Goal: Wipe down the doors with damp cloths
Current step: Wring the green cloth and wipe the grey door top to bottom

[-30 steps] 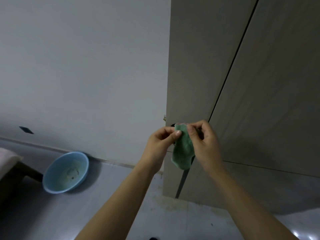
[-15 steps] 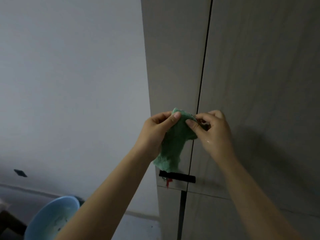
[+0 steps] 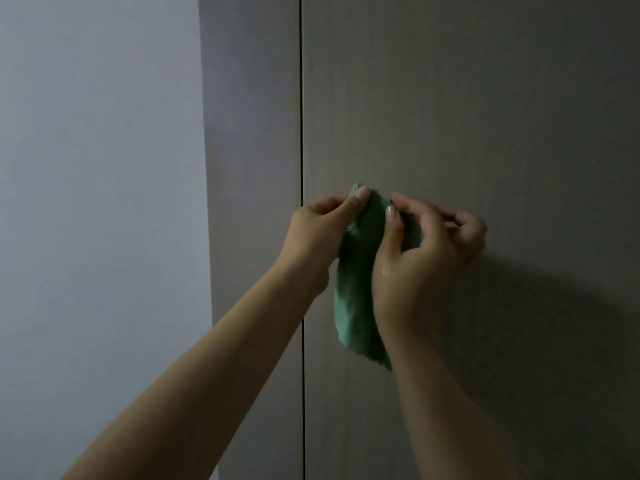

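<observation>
A green damp cloth (image 3: 355, 296) hangs between my two hands in front of the grey-brown door (image 3: 485, 116). My left hand (image 3: 318, 237) pinches the cloth's top left corner between thumb and fingers. My right hand (image 3: 426, 251) holds the cloth's upper right part with curled fingers, and water drops show on its skin. The cloth's lower end dangles free near the door surface. A thin dark vertical gap (image 3: 302, 98) separates the door from a narrow panel (image 3: 249, 133) to its left.
A plain pale wall (image 3: 97, 202) fills the left side. The door and the narrow panel fill the rest of the view.
The view has risen up the door; the blue basin, floor and black handle have dropped out of sight. Both hands have lifted the cloth higher and moved right, over the door.
</observation>
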`<state>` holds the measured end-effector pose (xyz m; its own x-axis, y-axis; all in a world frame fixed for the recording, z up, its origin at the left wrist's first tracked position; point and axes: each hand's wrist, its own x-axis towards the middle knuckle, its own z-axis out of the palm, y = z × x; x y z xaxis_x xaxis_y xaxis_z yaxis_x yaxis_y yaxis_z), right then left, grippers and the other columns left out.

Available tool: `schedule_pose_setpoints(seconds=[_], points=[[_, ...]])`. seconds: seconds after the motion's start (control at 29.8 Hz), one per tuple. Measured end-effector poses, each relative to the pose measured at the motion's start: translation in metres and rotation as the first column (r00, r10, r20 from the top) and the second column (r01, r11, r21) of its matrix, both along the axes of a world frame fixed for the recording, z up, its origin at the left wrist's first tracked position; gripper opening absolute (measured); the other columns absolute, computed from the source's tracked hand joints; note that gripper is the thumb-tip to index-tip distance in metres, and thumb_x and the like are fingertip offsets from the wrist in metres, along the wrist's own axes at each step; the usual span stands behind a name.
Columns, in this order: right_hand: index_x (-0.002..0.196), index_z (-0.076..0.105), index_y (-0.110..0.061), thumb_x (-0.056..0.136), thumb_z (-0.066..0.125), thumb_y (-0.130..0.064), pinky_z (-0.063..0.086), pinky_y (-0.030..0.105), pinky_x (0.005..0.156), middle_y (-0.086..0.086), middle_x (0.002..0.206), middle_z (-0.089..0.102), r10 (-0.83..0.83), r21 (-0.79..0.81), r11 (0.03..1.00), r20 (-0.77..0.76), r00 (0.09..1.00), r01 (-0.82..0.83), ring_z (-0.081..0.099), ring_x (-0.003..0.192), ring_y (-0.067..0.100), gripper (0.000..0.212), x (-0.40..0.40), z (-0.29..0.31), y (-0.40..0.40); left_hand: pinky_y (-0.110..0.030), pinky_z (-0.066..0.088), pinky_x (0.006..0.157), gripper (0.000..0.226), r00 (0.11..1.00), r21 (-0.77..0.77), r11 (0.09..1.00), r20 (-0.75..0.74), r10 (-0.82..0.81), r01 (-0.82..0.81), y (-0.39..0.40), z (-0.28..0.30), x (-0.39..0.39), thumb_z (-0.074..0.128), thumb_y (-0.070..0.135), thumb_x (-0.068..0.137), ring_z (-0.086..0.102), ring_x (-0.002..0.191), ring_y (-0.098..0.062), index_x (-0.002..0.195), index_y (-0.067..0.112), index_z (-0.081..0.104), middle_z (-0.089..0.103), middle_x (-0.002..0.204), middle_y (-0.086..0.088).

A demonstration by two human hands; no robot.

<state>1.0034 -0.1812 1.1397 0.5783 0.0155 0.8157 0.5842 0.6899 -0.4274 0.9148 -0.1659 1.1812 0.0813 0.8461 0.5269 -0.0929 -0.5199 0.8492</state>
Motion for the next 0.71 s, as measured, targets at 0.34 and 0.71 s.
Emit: schedule_pose_setpoints(seconds=[0.34, 0.71], points=[[0.129, 0.052, -0.006, 0.097, 0.045, -0.023, 0.031, 0.041, 0.103, 0.011, 0.119, 0.060, -0.225, 0.107, 0.970, 0.042, 0.974, 0.219, 0.052, 0.112, 0.028, 0.037, -0.019, 0.095, 0.029, -0.034, 0.056, 0.079, 0.041, 0.975, 0.067, 0.991, -0.197, -0.101, 0.116, 0.013, 0.133, -0.005, 0.072, 0.043, 0.074, 0.067, 0.094, -0.025, 0.097, 0.010, 0.068, 0.070, 0.099, -0.008], [0.095, 0.055, -0.005, 0.092, 0.057, -0.017, 0.031, 0.025, 0.068, 0.001, 0.084, 0.047, -0.338, 0.391, 0.906, 0.434, 0.835, 0.163, 0.043, 0.072, 0.015, 0.012, -0.018, 0.246, 0.054, -0.018, 0.050, 0.052, 0.036, 0.997, 0.333, 0.941, -0.034, 0.074, -0.059, 0.028, 0.241, -0.069, 0.072, 0.040, 0.079, 0.060, 0.071, -0.011, 0.102, 0.012, 0.066, 0.066, 0.093, -0.001]])
